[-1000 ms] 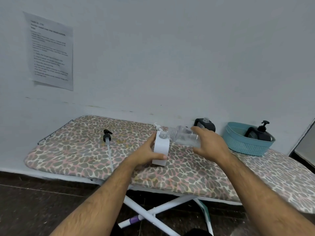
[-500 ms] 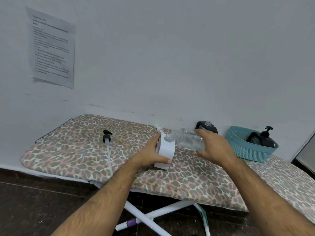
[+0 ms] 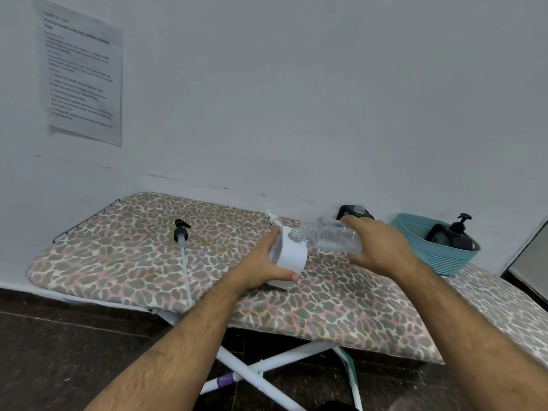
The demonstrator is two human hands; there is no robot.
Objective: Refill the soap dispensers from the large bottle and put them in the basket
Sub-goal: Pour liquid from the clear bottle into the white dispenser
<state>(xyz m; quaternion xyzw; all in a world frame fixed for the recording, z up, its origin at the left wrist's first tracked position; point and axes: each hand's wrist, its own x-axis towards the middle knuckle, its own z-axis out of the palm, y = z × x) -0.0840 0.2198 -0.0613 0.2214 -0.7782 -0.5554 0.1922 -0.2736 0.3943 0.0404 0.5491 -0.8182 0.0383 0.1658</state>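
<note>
My right hand (image 3: 382, 247) grips the clear bottle (image 3: 332, 238), tipped onto the white dispenser (image 3: 289, 256) my left hand (image 3: 261, 265) is wrapped around, left of the basket (image 3: 439, 259).

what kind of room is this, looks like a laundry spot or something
Probably a home utility or laundry corner: an ironing board with a leopard-print cover stands against a bare wall, over a dark tiled floor.
</note>
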